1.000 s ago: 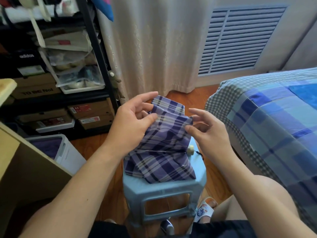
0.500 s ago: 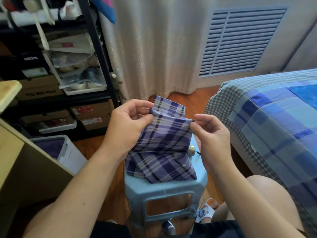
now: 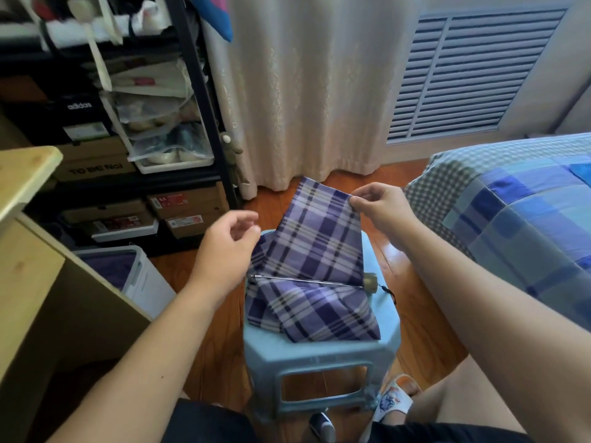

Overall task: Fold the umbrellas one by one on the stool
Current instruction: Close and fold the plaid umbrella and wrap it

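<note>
Left hand: the left hand (image 3: 224, 251) hovers just left of the cloth, forearm reaching in from the lower left; its fingers are loosely curled and hold nothing, thumb and forefinger a little apart.
Right hand: the right hand (image 3: 380, 206) is raised over the far right of the stool, forearm coming in from the lower right; thumb and forefinger pinch the far right corner of the cloth and lift that panel.
Umbrella: the purple plaid fabric folding umbrella (image 3: 313, 266) lies on top of the pale blue plastic stool (image 3: 319, 350).
Long axis: its thin metal shaft (image 3: 303, 280) runs left to right across the stool, tip to the left, round tan handle (image 3: 371, 279) at the right.
Cloth: one panel spreads toward the person, the other is held up on the far side.
</note>
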